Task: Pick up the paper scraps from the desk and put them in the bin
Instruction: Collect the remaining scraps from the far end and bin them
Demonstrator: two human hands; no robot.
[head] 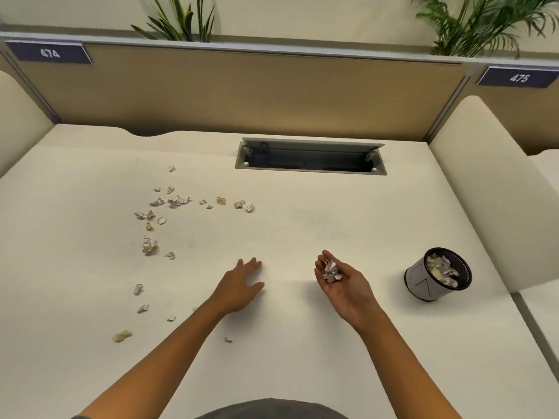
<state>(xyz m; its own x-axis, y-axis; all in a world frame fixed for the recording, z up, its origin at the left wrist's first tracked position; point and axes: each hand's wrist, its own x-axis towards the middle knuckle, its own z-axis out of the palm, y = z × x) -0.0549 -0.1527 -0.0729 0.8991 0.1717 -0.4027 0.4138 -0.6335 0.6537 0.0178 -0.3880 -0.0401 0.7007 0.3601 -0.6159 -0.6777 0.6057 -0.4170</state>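
Several small white and tan paper scraps (169,207) lie scattered over the left half of the cream desk (302,225), with a few more near the front left (139,288). My left hand (240,287) rests palm down on the desk, fingers spread, holding nothing. My right hand (341,282) is palm up and cupped, with a clump of white scraps (331,271) lying in it. The small grey bin (423,285) with a black mesh rim stands to the right of that hand, tilted in view, and holds several scraps.
An open cable tray slot (310,157) is set into the desk's far middle. A tan partition (242,92) with plants behind it closes the back. Cream side dividers (484,176) stand left and right; the bin is near the right one.
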